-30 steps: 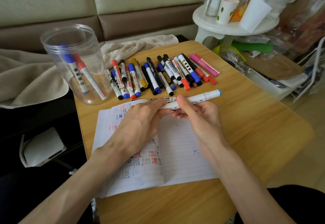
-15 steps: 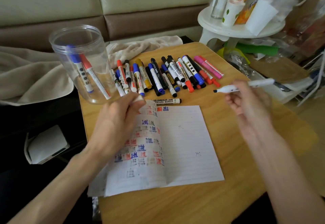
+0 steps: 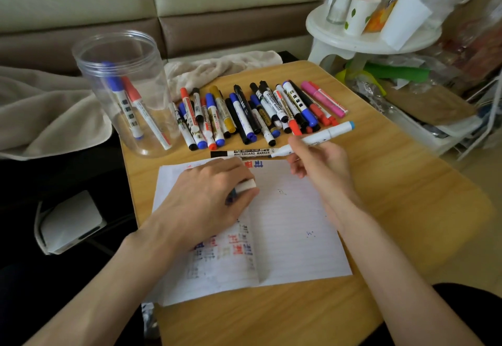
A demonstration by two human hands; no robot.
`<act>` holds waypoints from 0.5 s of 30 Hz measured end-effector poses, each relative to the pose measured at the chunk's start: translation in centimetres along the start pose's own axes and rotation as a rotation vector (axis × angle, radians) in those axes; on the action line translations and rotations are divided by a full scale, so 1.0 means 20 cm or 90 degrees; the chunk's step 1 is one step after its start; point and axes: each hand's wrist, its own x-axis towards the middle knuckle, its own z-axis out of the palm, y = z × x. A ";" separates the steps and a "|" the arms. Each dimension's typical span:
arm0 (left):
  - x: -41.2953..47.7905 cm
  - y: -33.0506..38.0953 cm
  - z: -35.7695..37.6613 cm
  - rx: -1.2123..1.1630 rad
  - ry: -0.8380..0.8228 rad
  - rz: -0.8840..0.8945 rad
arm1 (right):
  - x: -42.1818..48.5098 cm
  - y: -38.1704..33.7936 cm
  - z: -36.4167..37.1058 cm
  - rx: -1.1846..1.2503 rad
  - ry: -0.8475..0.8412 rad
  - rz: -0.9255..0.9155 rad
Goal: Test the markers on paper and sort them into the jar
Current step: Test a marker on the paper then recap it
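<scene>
R hand [image 3: 317, 166] fingers curled, pinching white marker [image 3: 317, 137] mid-barrel; bare tip points to 9 o'clock, blue end to 2. L hand [image 3: 206, 199] lies palm-down on paper [image 3: 293, 237], fingers curled round white cap [image 3: 245, 186]. Whiteboard marker [image 3: 244, 152] lies along paper's 12 o'clock edge, just beside that tip. Marker row [image 3: 252, 112] beyond at 12. Jar [image 3: 152, 79] at 10, near table edge, w/ one blue + one red marker inside. Wood table [image 3: 394, 196] bare at 3. Blanket [image 3: 40, 109] at 9, white stool [image 3: 353, 38] at 1.

Left hand [image 3: 212, 199] curled (palm down), right hand [image 3: 319, 165] pinching
</scene>
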 end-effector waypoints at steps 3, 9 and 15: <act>0.02 0.00 0.03 0.027 -0.001 0.003 | 0.00 0.03 0.04 -0.023 0.026 -0.013; 0.06 0.02 0.07 0.091 0.027 0.016 | 0.01 0.06 0.05 -0.068 0.062 -0.044; 0.05 0.01 0.06 0.080 -0.010 0.024 | 0.00 0.06 0.05 -0.051 0.068 -0.065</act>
